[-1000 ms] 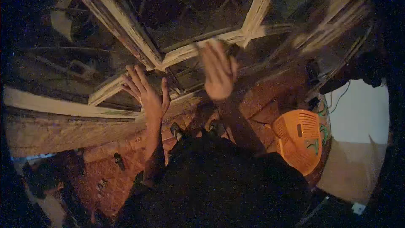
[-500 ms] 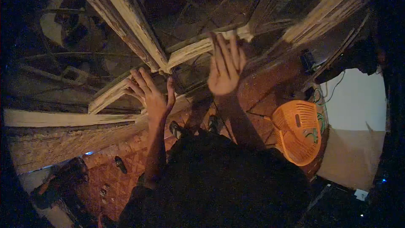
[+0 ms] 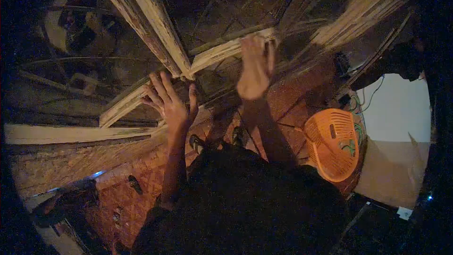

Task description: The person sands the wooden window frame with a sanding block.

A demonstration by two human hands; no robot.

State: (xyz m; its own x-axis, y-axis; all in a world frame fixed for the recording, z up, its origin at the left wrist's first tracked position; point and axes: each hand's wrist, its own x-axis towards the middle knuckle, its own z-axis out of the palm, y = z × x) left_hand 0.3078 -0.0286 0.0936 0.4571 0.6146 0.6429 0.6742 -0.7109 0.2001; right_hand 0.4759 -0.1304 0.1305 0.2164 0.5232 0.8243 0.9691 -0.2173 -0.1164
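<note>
Two worn wooden window sashes [image 3: 155, 28] meet at a corner in front of me, with dark glass and a diamond-pattern grille behind them. Fingers spread, my left hand [image 3: 173, 106] rests near the lower rail of the left sash [image 3: 121, 105] and holds nothing. My right hand [image 3: 255, 68] is slightly blurred at the right end of the right sash's lower rail [image 3: 219, 55]. Its thumb stands apart from the other fingers, and nothing shows in it.
An orange slotted plastic chair [image 3: 332, 144] stands on the red tiled floor at the right, beside a white and tan wall [image 3: 398, 108]. A dark shoe [image 3: 135, 184] lies on the floor at the lower left. A wooden frame post [image 3: 361, 9] slants at the upper right.
My right hand has shifted a little to the right, and its fingers, spread before, are now closer together. My left hand has stayed nearly in place. The view has shifted slightly.
</note>
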